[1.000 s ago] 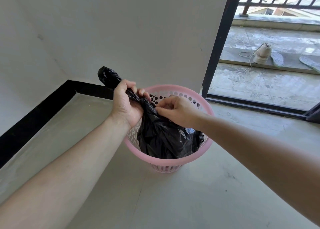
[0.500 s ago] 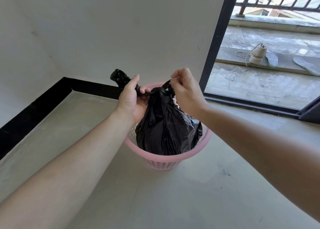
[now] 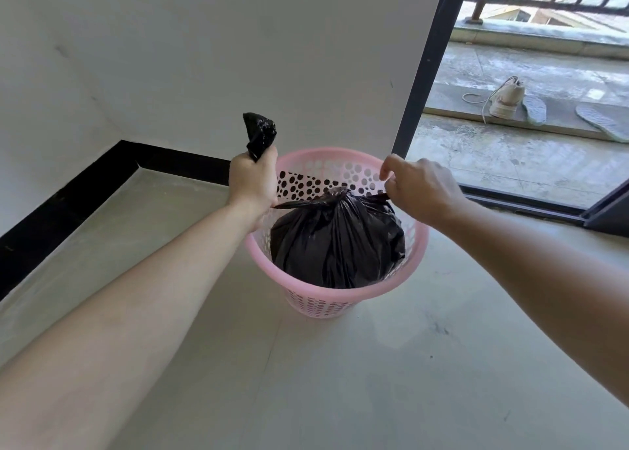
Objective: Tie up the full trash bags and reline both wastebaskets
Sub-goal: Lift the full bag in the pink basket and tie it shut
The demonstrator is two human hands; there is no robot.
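A full black trash bag [image 3: 335, 242] sits inside a pink perforated wastebasket [image 3: 413, 250] on the floor. The bag's neck is gathered into a knot at its top, with two ends stretched out sideways. My left hand [image 3: 253, 180] grips the left end, and a black bunch of plastic sticks up out of its fist. My right hand [image 3: 420, 189] pinches the right end, above the basket's right rim. Both ends look pulled taut, away from each other.
The basket stands near a white wall with a black skirting [image 3: 68, 197]. A dark door frame [image 3: 425, 64] to the right opens onto a balcony with a shoe [image 3: 507, 97] and insoles [image 3: 602, 121]. The grey floor [image 3: 340, 381] spreads in front of the basket.
The bag has sunk back down into the basket. My hands have moved apart, stretching the two ends sideways and drawing the knot tight.
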